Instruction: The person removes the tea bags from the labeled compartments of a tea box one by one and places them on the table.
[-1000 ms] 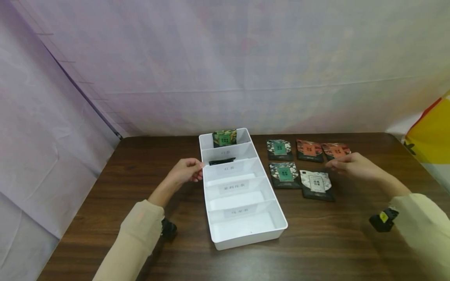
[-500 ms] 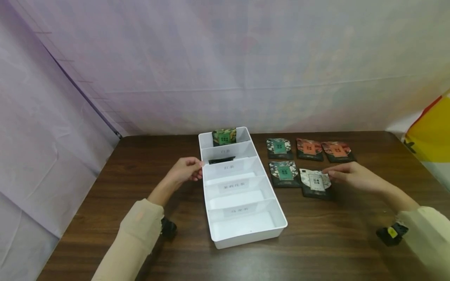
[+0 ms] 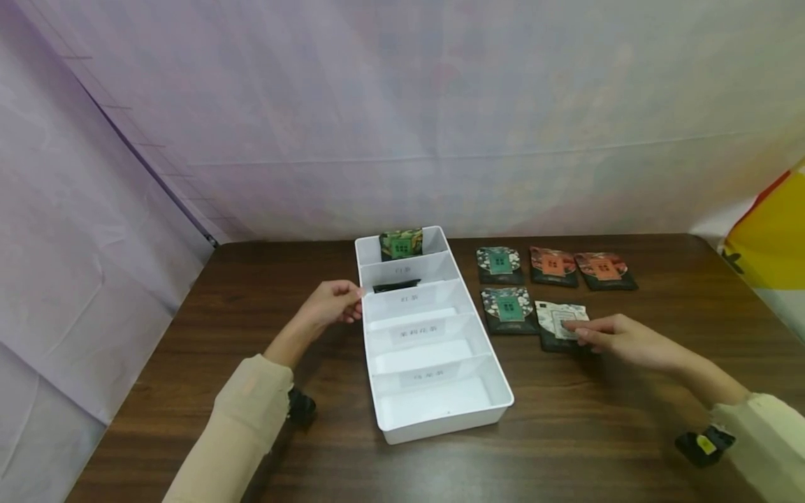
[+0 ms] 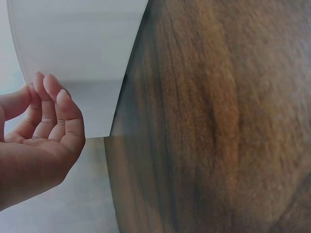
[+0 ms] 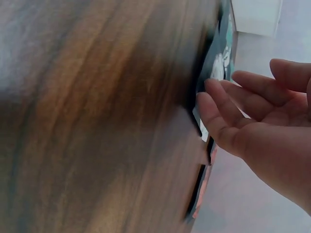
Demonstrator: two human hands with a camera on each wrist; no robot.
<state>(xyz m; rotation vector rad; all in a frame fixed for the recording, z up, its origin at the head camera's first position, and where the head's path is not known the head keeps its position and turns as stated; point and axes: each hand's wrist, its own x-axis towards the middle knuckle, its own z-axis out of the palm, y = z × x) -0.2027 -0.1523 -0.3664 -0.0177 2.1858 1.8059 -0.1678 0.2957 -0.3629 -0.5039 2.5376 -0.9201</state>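
Observation:
My left hand (image 3: 327,307) pinches the left rim of a long white divided tray (image 3: 449,427) between thumb and fingers; in the left wrist view the thumb and fingertips meet at the tray's edge (image 4: 73,43). My right hand (image 3: 629,342) reaches over a black tea sachet with a white label (image 3: 553,314), fingertips on its right part. From the right wrist, the hand (image 5: 262,111) shows fairly straight fingers at the sachet's edge and the thumb held apart from them. Part of the sachet is hidden under the fingers.
Two green-labelled sachets (image 3: 508,311) lie between tray and right hand. Behind are two orange-labelled ones (image 3: 602,267). A green-and-gold sachet (image 3: 401,244) stands in the tray's far compartment, a dark packet (image 3: 396,286) in the one before it. A pale curtain (image 3: 440,126) hangs behind the table.
My right hand has come left and toward me, from near the right orange-labelled sachet onto the white-labelled one. The left hand has stayed at the tray rim.

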